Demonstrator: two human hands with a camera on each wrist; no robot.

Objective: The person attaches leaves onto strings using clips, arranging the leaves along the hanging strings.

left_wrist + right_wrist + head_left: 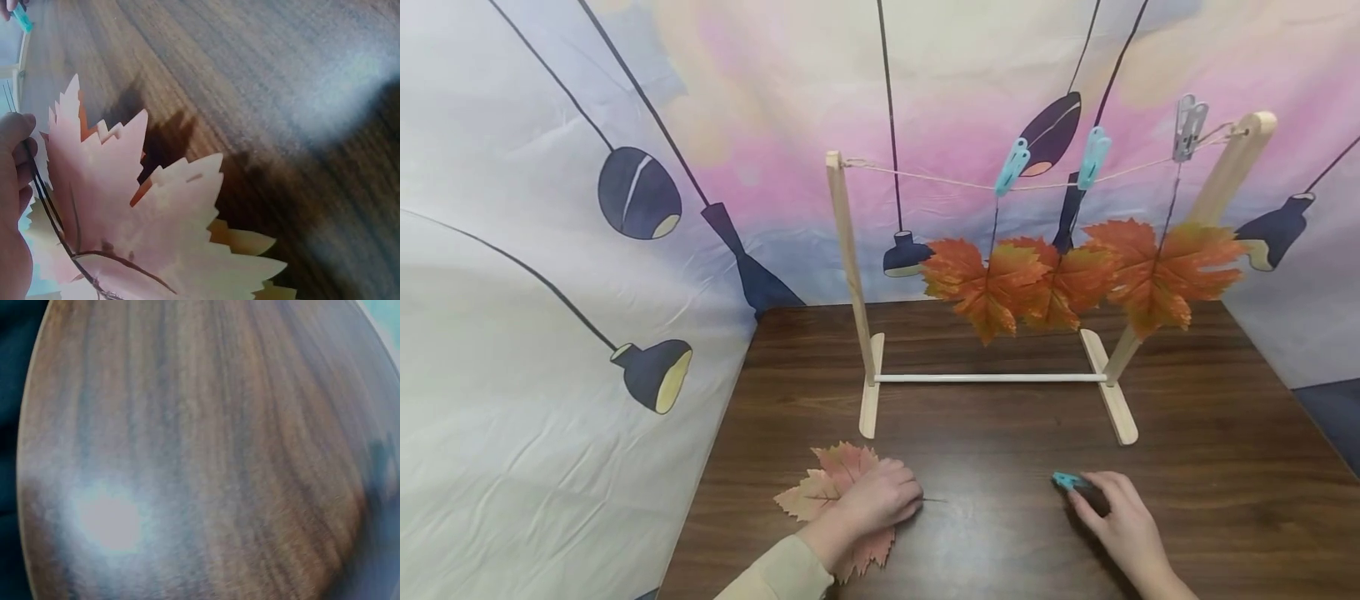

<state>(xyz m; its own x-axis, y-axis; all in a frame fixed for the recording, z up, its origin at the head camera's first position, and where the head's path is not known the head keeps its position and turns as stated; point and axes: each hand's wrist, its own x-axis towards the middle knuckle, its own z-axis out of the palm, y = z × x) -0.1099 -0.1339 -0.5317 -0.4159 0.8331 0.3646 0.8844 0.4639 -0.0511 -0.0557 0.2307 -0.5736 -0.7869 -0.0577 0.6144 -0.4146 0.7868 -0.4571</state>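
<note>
In the head view, my left hand [880, 497] pinches the thin stem of a pale pink and cream artificial maple leaf [810, 493] low over the table. The left wrist view shows dark stems [47, 200] between thumb and fingers, and layered leaf edges [175, 206], perhaps more than one leaf. My right hand [1123, 521] holds a teal clothespin [1066, 481] between thumb and fingers, to the right of the leaf and apart from it. The right wrist view is blurred and shows mostly tabletop; the clothespin cannot be made out there.
Behind the hands stands a wooden frame [853, 275] with a string [917, 176] across its top. Two teal clothespins [1012, 167] and a grey clothespin [1189, 129] grip the string, with orange maple leaves [985, 283] hanging below. A white rod [992, 378] joins the frame's feet.
</note>
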